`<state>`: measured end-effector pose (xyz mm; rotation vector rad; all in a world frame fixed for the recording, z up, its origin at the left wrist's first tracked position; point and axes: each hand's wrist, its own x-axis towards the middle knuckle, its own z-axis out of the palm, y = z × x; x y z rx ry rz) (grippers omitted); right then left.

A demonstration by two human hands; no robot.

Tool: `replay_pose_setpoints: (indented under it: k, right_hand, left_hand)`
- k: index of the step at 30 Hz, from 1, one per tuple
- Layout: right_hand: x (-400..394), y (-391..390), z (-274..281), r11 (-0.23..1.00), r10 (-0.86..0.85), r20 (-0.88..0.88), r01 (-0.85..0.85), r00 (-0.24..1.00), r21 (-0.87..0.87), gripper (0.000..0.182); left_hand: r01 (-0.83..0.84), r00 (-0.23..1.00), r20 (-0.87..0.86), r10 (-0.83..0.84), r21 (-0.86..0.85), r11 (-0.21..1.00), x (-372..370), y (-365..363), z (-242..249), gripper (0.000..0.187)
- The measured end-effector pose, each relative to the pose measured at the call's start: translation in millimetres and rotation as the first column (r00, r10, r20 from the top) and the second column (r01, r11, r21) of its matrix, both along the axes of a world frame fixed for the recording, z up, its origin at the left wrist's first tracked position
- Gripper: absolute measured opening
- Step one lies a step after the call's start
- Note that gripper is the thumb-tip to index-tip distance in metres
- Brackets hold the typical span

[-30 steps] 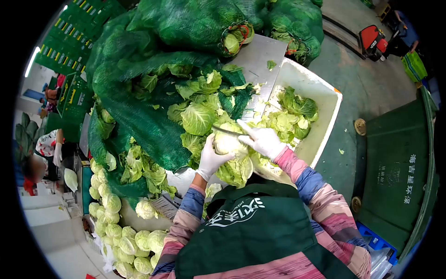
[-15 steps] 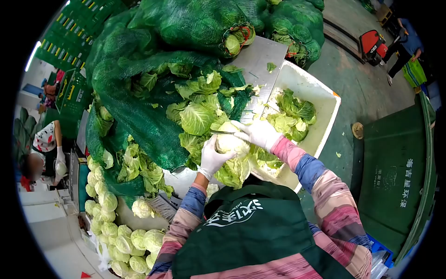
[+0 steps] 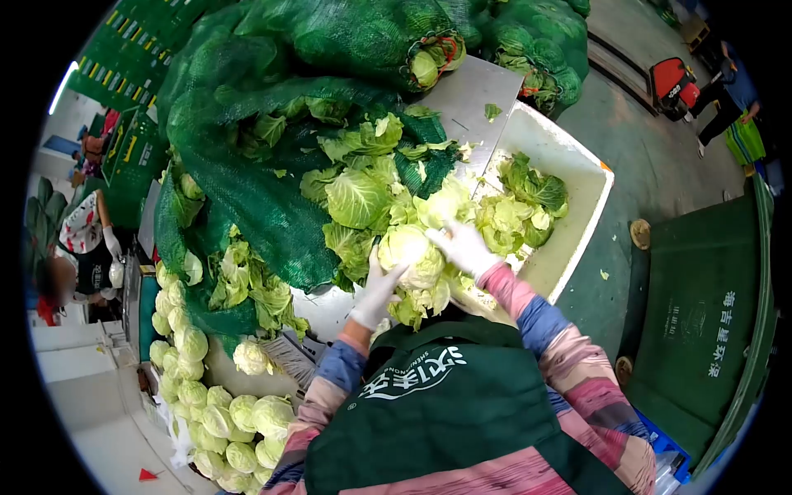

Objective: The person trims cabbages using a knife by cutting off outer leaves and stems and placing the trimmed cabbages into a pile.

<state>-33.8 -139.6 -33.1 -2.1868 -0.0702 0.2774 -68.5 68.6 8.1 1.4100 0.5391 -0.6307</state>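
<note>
A pale cabbage (image 3: 411, 254) rests between my gloved hands at the centre. My left hand (image 3: 378, 289) is wrapped round its left and lower side. At its right, my right hand (image 3: 464, 247) touches loosened pale leaves (image 3: 445, 205); its fingertips are partly hidden, and whether it holds a knife does not show. Behind the cabbage a green whole head (image 3: 356, 198) and loose leaves lie on the green mesh sack (image 3: 264, 223). More torn leaves (image 3: 505, 221) are in the white bin (image 3: 577, 198) to the right.
Trimmed cabbages (image 3: 241, 412) are piled at the lower left. Full mesh sacks (image 3: 355, 41) stand at the back. A large green bin (image 3: 693, 305) is on the right, a red pallet jack (image 3: 672, 85) beyond. Two other people (image 3: 87, 239) (image 3: 730, 99) are at the far sides.
The cut leaves have come away from the cabbage top and spread behind it. The blade seen earlier between my hands no longer shows. My right hand has shifted slightly right.
</note>
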Motion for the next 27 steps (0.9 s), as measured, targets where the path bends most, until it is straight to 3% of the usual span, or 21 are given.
replay_pose_setpoints:
  k: [1, 2, 4, 5, 6, 8, 9, 13, 16, 18, 20, 22, 24, 26, 27]
  right_hand:
    - [-8.5, 6.6, -8.1, 0.989, 0.035, 0.134, -0.014, 0.990, -0.151, 0.065]
    - [-13.4, 9.6, -3.1, 0.984, -0.011, 0.249, 0.054, 0.968, -0.168, 0.062]
    - [-14.7, -5.6, 9.5, 0.992, -0.024, 0.066, 0.032, 0.998, -0.126, 0.062]
    - [-17.3, -9.9, 15.2, 0.981, -0.016, 0.202, 0.055, 0.979, -0.189, 0.064]
    - [-19.2, -12.8, 24.9, 0.980, -0.017, 0.197, 0.056, 0.980, -0.191, 0.064]
    - [-21.9, -20.4, 44.1, 0.975, 0.167, 0.126, -0.145, 0.978, -0.171, 0.065]
    - [-21.2, -21.2, 47.7, 0.925, 0.275, 0.128, -0.225, 0.953, -0.307, 0.066]
    - [-10.9, -22.2, 60.5, 0.855, 0.352, 0.059, -0.295, 0.934, -0.426, 0.068]
    - [0.5, -24.5, 52.0, 0.836, 0.398, 0.008, -0.359, 0.917, -0.415, 0.064]
    - [11.4, -28.7, 55.3, 0.850, 0.379, -0.056, -0.371, 0.924, -0.374, 0.057]
    - [23.6, -35.4, 49.6, 0.939, 0.312, 0.049, -0.300, 0.949, -0.168, 0.053]
    - [29.6, -35.7, 49.8, 0.962, 0.255, 0.089, -0.244, 0.963, -0.122, 0.054]
    - [29.7, -27.8, 61.7, 0.909, 0.298, -0.019, -0.290, 0.954, -0.300, 0.056]
    - [29.7, -21.4, 60.9, 0.880, 0.334, -0.062, -0.334, 0.941, -0.336, 0.053]
    - [31.4, -20.5, 47.3, 0.906, 0.267, -0.066, -0.273, 0.962, -0.324, 0.049]
  left_hand:
    - [-0.020, 0.972, 0.235, -0.008, 0.114, 0.993, 0.7, -7.1, -47.5, 0.105]
    - [-0.025, 0.972, 0.236, -0.001, 0.111, 0.994, 3.5, -12.6, -53.0, 0.105]
    - [-0.056, 0.895, 0.432, -0.111, 0.356, 0.933, 5.5, -18.0, -62.0, 0.114]
    - [-0.091, 0.854, 0.493, -0.165, 0.454, 0.887, 5.6, -24.7, -47.4, 0.119]
    - [-0.086, 0.857, 0.489, -0.166, 0.452, 0.888, 5.3, -31.3, -32.9, 0.119]
    - [-0.056, 0.818, 0.494, -0.296, 0.580, 0.813, 5.3, -43.9, -15.5, 0.122]
    - [-0.072, 0.806, 0.487, -0.335, 0.643, 0.762, 5.8, -50.8, -8.7, 0.116]
    - [-0.023, 0.780, 0.487, -0.394, 0.651, 0.758, 6.1, -62.4, 2.4, 0.097]
    - [0.002, 0.800, 0.438, -0.410, 0.681, 0.732, 2.8, -60.1, 0.6, 0.101]
    - [-0.043, 0.797, 0.464, -0.388, 0.683, 0.729, 1.5, -58.4, -9.0, 0.107]
    - [-0.053, 0.772, 0.483, -0.413, 0.696, 0.716, -2.3, -56.6, -14.0, 0.114]
    - [-0.033, 0.745, 0.490, -0.453, 0.706, 0.708, -8.3, -54.2, -14.5, 0.115]
    - [-0.011, 0.712, 0.496, -0.498, 0.717, 0.697, -9.3, -50.6, -16.6, 0.116]
    - [-0.015, 0.703, 0.545, -0.456, 0.653, 0.757, -10.2, -46.7, -21.6, 0.115]
    - [0.023, 0.715, 0.532, -0.454, 0.631, 0.776, -9.7, -43.1, -19.6, 0.116]
